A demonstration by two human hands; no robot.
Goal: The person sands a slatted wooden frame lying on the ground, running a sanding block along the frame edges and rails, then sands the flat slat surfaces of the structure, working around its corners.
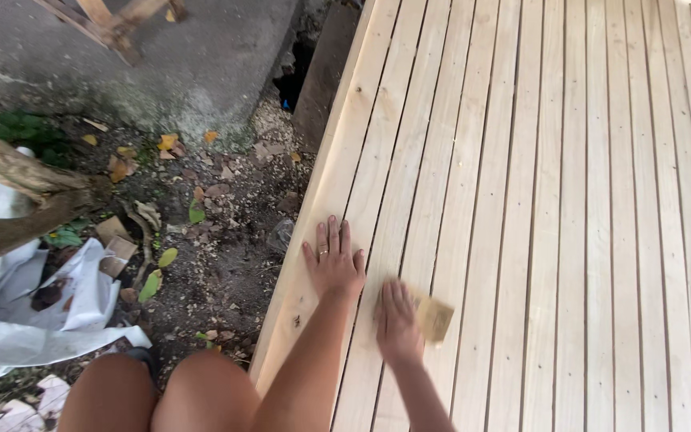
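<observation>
My left hand [334, 260] lies flat, fingers together, on the pale wooden slat panel [553, 200] near its left edge. A ring shows on one finger. My right hand [397, 322] presses down on a small tan piece of sandpaper [434, 318] on a slat just right of the left hand; the hand is blurred with motion. The panel is made of many long narrow boards running away from me, with small nail holes in rows.
Left of the panel is bare ground with dirt, sawdust, dry leaves and cardboard scraps [201, 216]. A white plastic sheet [33, 312] and rough tree branches [17, 192] lie at far left. My knees [161, 396] are at the bottom. A concrete slab [161, 56] is beyond.
</observation>
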